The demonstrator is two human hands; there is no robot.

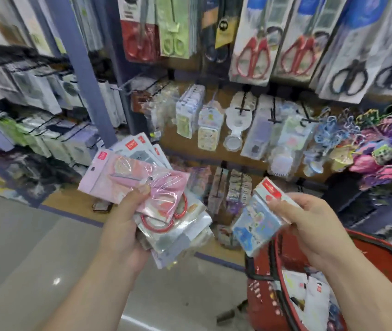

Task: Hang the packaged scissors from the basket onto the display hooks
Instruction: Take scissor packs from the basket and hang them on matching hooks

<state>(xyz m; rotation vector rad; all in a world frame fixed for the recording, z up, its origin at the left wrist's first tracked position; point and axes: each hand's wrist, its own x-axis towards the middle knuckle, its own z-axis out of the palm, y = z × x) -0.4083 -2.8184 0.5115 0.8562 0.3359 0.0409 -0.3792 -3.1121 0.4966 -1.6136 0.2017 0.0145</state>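
My left hand grips a fanned stack of packaged scissors; a pink pack lies on top and red scissor handles show beneath it. My right hand holds a smaller bundle of blue-and-white packs with red labels, just above the red basket at lower right. More white packages lie inside the basket. Display hooks on the brown board ahead carry hanging goods. Large packaged scissors with red and black handles hang along the top row.
A blue upright post divides the scissors display from a rack of boxed goods on the left. Colourful hair accessories hang at the right. Grey floor lies below, with a low brown shelf base along the display.
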